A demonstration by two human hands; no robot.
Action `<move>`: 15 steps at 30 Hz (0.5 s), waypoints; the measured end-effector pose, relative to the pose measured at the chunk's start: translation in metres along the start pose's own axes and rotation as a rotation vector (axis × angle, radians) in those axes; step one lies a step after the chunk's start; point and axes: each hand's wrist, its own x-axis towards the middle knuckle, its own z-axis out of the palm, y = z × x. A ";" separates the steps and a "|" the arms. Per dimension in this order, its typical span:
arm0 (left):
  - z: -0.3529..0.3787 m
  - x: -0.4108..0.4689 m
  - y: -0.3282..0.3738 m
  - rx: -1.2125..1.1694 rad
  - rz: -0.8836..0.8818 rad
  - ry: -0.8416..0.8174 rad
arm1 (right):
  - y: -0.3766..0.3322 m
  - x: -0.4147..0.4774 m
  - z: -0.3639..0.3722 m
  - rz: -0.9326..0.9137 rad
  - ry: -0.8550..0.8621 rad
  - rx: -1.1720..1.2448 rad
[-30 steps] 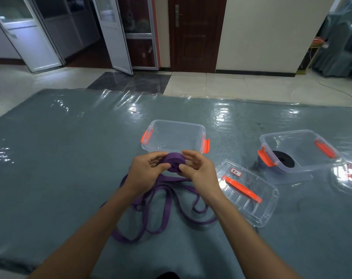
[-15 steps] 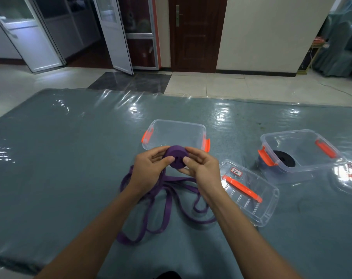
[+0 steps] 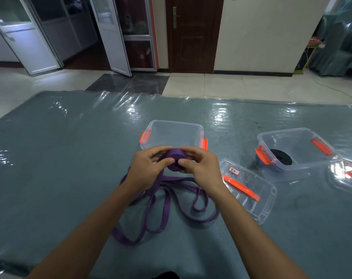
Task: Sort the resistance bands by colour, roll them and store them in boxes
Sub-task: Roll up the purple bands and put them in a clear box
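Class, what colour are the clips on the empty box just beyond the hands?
Orange clips on the clear box, seen in the head view.

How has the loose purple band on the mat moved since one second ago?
Yes. The loose purple band is drawn up toward the empty clear box as both hands wind it; its lowest loop lies closer to the box.

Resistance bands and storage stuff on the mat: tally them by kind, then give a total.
Purple bands: 1, part rolled, the rest loose on the mat, held by the left hand and right hand
Black rolled bands: 1
Clear boxes: 2
Loose lids: 2
Total: 6
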 end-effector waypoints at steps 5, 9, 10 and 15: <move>0.007 -0.008 -0.007 -0.094 -0.086 0.086 | 0.006 -0.008 0.005 0.145 0.055 0.382; 0.000 -0.011 -0.005 0.046 -0.031 0.042 | 0.010 -0.016 0.008 0.055 0.058 0.165; -0.004 -0.012 -0.004 0.103 0.001 0.016 | 0.010 -0.015 0.005 -0.026 0.054 -0.042; -0.017 -0.006 0.002 0.367 0.132 -0.101 | 0.000 -0.010 -0.004 -0.199 -0.096 -0.569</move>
